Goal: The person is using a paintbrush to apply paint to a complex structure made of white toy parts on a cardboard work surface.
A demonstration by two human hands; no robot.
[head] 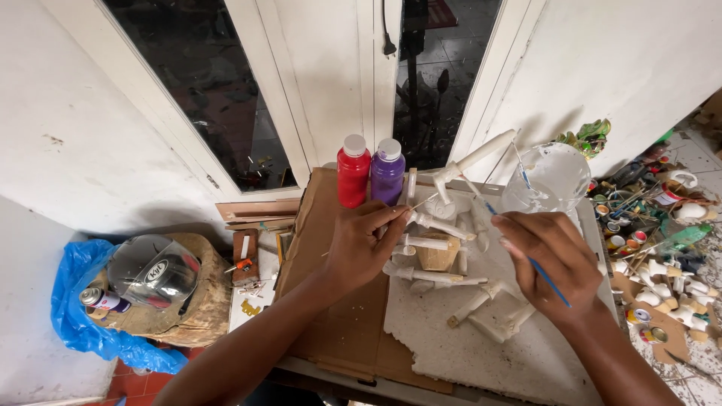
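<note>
L hand (pixel 365 244) pinching white figurine on stick (pixel 432 220), R hand (pixel 553 256) gripping blue brush (pixel 526 256), red bottle (pixel 353 171) & purple bottle (pixel 387 171) at bench (pixel 331 331) far edge

White plastered walls (pixel 83 113) are rising behind the bench, scuffed in places. White-framed glass doors (pixel 203 90) are showing dark, reflecting tiles and foliage. Daylight is falling softly over everything. Red floor tiles (pixel 131 380) are peeking out at the lower left, and pale floor (pixel 703 380) is lying littered at the right.
</note>
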